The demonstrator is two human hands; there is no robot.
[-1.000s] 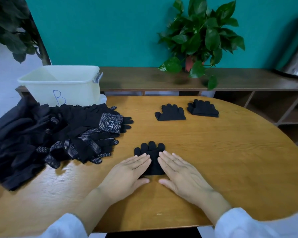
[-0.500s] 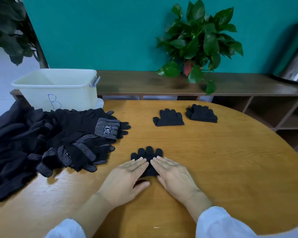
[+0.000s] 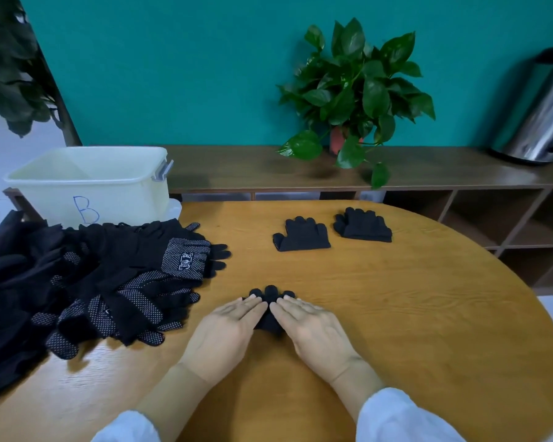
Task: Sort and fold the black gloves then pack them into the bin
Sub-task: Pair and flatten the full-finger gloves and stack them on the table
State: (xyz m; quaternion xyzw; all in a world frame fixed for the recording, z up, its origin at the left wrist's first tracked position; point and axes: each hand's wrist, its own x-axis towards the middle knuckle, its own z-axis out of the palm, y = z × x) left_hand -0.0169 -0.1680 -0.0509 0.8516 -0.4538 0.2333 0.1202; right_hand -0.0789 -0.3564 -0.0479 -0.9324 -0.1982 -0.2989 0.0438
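A black glove (image 3: 270,295) lies on the wooden table (image 3: 428,314) in front of me, only its fingertips and a strip between my hands showing. My left hand (image 3: 227,333) and my right hand (image 3: 313,330) press flat on it side by side, fingers straight, gripping nothing. Two folded black gloves lie further back: one (image 3: 300,234) in the middle and one (image 3: 363,225) to its right. A big pile of loose black gloves (image 3: 109,282), some with white dots, covers the table's left side. The pale bin (image 3: 87,183) marked "B" stands behind the pile.
A low wooden shelf (image 3: 268,170) runs behind the table with a potted plant (image 3: 351,97) and a metal urn (image 3: 543,113) on it. Another plant (image 3: 10,74) hangs at the far left. The table's rounded edge curves along the right.
Both hands have slid closer together over the glove, covering more of it. The camera view has shifted slightly.
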